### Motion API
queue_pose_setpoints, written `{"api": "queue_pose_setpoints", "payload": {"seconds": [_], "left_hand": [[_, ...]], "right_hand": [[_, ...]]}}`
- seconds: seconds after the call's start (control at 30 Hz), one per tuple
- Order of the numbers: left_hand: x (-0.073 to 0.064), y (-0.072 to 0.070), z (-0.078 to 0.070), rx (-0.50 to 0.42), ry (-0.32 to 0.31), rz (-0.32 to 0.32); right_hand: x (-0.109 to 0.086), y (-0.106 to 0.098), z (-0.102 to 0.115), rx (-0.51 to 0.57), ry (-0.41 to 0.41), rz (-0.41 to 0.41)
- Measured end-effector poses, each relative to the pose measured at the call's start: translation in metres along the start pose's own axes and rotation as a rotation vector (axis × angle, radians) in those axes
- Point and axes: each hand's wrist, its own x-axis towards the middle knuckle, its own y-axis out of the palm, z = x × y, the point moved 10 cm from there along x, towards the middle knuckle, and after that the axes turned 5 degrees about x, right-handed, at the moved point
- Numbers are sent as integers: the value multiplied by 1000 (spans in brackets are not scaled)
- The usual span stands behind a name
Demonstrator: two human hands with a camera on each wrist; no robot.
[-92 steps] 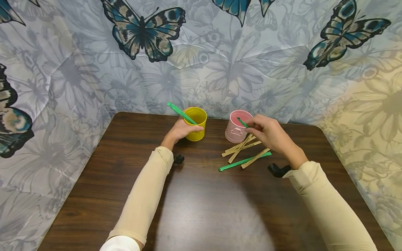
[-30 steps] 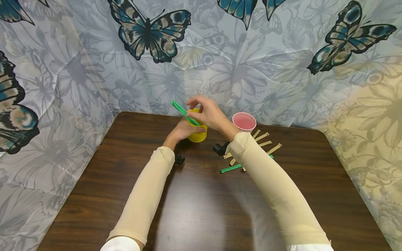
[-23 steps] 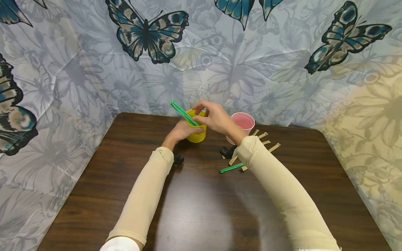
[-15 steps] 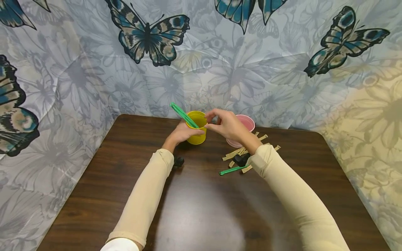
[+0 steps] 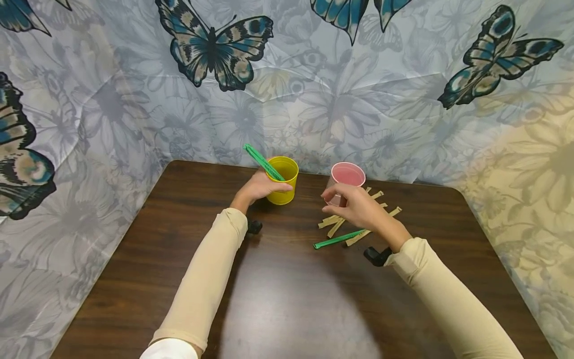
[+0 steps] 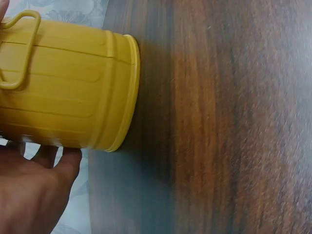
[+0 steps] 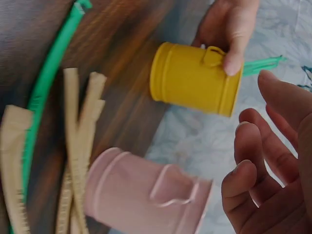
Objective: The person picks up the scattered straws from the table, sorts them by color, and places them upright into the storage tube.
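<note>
Left sleeve (image 5: 188, 279) comes in over the bench's (image 5: 278, 294) front edge, left of middle. Left hand (image 5: 259, 189) grips yellow cup (image 5: 282, 197) near back edge, left of centre, thumb along near side below rim. Can't tell if cup base touches bench. Green sticks (image 5: 263, 162) stand in yellow cup, leaning out over rim toward back left corner. Next, loose green stick (image 5: 336, 240) lies nearer bench middle, tan stick across its right end. Tan sticks (image 5: 335, 228) crisscross between it and pink cup (image 5: 348, 174), which is upright near back edge, right of centre. Right hand (image 5: 360, 207) in front of pink cup, above sticks, thumb and fingertips apart, holding nothing.
</note>
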Motion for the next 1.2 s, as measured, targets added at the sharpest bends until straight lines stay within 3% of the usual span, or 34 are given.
{"api": "queue_pose_setpoints", "payload": {"seconds": [0.47, 0.63, 0.8, 1.03, 1.2], "left_hand": [[-2, 1, -2, 1, -26, 24], [-3, -2, 0, -3, -47, 15], [-3, 0, -3, -22, -29, 25], [-2, 0, -5, -33, -16, 27], [-1, 1, -4, -41, -6, 38]], "right_hand": [[-47, 14, -48, -48, 70, 7], [-55, 24, -61, -84, 53, -4], [-61, 34, -70, -146, 57, 15], [-66, 49, -82, -135, 107, 93], [-70, 55, -84, -100, 77, 92]]}}
